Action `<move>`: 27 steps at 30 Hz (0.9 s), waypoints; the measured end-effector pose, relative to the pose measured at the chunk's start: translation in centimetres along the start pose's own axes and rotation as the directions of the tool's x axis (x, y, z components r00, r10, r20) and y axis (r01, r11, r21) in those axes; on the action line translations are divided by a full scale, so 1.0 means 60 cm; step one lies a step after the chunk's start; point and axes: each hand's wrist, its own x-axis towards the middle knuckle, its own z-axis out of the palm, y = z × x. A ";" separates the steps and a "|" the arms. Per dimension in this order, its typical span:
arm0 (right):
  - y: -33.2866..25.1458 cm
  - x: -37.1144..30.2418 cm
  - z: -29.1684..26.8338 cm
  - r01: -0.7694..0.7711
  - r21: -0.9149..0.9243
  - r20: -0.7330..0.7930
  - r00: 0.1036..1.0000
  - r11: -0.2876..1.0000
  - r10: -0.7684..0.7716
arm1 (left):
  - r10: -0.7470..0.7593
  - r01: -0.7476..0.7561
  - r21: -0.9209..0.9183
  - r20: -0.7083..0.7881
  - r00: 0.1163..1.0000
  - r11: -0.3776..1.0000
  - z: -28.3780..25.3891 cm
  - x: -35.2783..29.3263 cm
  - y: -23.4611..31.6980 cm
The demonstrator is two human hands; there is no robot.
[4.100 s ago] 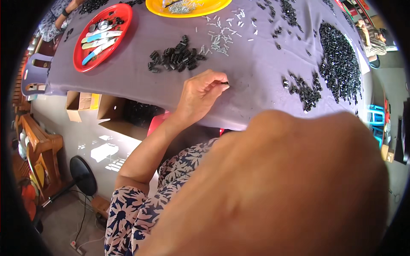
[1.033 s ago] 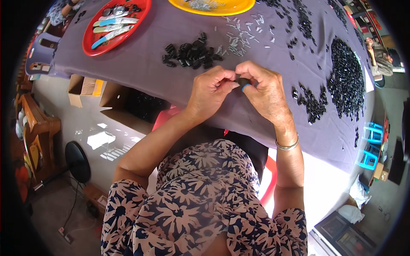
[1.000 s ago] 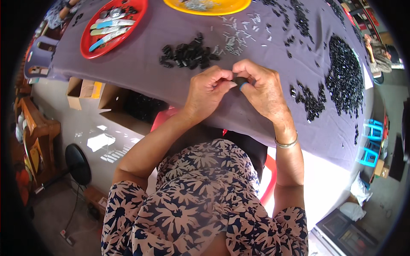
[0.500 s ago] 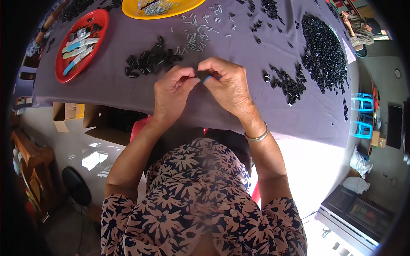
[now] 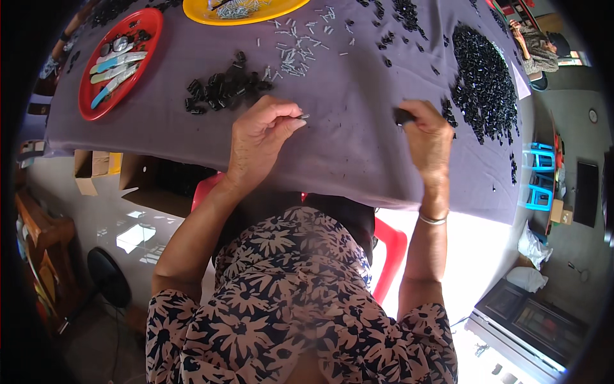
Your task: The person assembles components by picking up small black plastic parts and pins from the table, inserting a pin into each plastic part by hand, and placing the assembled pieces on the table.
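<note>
My left hand [image 5: 265, 137] is closed in a pinch above the table's near edge. A small grey pin-like piece [image 5: 304, 116] sticks out from its thumb and fingertips. Further right, my right hand [image 5: 427, 137] is curled beside the small group of black plastic pieces [image 5: 449, 114]. A dark, blurred patch [image 5: 403, 116] covers its fingertips; whether it is a finger cover or a held piece is unclear. Just beyond my left hand lies a heap of larger black pieces [image 5: 224, 89]. Loose silvery pins [image 5: 294, 57] are scattered behind it.
A red tray [image 5: 86, 105] with blue- and white-handled tools stands at the left. At the back sits a yellow plate [image 5: 256, 19] of pins. A big mound of small black parts [image 5: 486, 83] covers the right side. Another person [image 5: 540, 48] is at the far right.
My right hand has parted from the left and swung right, over to the small group of black pieces. My left hand stays nearly in place, the grey piece now visible at its fingertips.
</note>
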 end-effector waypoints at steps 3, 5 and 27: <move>0.027 -0.006 -0.037 0.016 -0.206 0.101 0.995 0.978 0.005 | -0.058 0.056 -0.040 -0.047 0.997 0.998 0.008 0.001 0.001; 0.034 -0.006 -0.032 0.088 -0.265 0.113 0.992 0.960 -0.060 | -0.052 0.052 -0.019 -0.040 0.998 0.998 0.008 0.000 0.002; 0.005 0.026 0.001 0.323 -0.573 0.333 0.932 0.753 -0.146 | 0.007 -0.003 0.180 -0.022 1.000 0.984 0.010 0.002 0.012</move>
